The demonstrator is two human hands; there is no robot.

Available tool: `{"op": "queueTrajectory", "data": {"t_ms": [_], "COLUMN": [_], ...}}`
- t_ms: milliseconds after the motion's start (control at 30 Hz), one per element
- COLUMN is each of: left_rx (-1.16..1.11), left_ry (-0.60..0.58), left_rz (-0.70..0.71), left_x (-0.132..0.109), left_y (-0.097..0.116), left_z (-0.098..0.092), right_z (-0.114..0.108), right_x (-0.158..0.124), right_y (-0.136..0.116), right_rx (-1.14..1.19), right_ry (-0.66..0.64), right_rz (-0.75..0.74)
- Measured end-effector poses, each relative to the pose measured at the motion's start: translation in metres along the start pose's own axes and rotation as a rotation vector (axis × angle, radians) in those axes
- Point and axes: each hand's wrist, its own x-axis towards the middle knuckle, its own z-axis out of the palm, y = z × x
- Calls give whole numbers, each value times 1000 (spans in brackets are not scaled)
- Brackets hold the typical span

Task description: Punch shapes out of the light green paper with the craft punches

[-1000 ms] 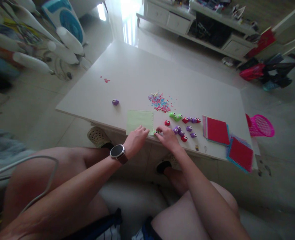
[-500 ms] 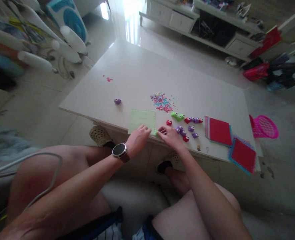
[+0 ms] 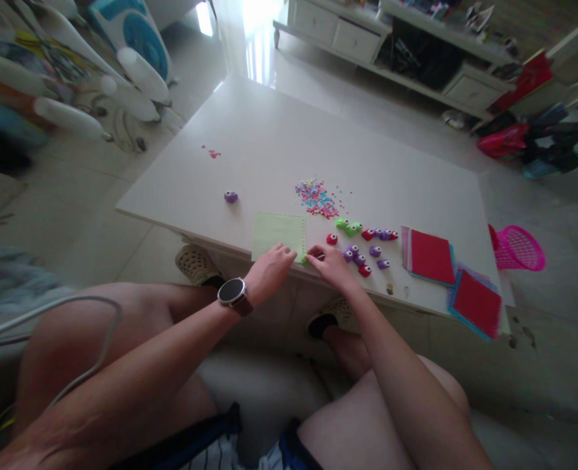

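A pale green sheet of paper (image 3: 277, 228) lies at the table's near edge, with a row of small punched marks down its right side. My left hand (image 3: 275, 262), wearing a watch, rests on its lower part with curled fingers holding it. At the sheet's lower right corner, my right hand (image 3: 328, 262) pinches a small green hole punch (image 3: 304, 259), mostly hidden by the fingers. Beside that hand sit a red punch (image 3: 332, 239) and several purple punches (image 3: 354, 254) with eye-like spots. Green punches (image 3: 349, 227) stand just beyond.
Colourful paper bits (image 3: 318, 198) lie heaped on the white table (image 3: 269, 143). One purple punch (image 3: 230, 196) stands apart at left, near a few pink bits (image 3: 213, 154). Stacks of coloured paper (image 3: 430, 256) lie at right, beyond them a pink basket (image 3: 521, 248) on the floor.
My right hand and the green punch have shifted slightly left, onto the sheet's lower right corner. My left hand stays in place on the paper.
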Motion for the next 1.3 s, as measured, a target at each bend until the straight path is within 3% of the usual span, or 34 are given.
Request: {"op": "queueTrajectory", "data": {"t_ms": [300, 533, 967, 1133, 1300], "left_rx": [-34, 64, 100, 167, 151], "left_ry": [44, -12, -52, -61, 6], "left_rz": [82, 234, 162, 201, 165], "left_x": [2, 3, 3, 4, 3], "left_y": [-11, -19, -11, -12, -13], "left_z": [10, 6, 8, 4, 15], "right_z": [2, 0, 1, -4, -18], "right_x": [8, 18, 26, 22, 18], "right_y": [-5, -8, -30, -28, -11], "right_rx": [60, 48, -209, -157, -258], "right_ry": [-34, -64, -62, -79, 65], "right_rz": [46, 133, 214, 217, 154]}}
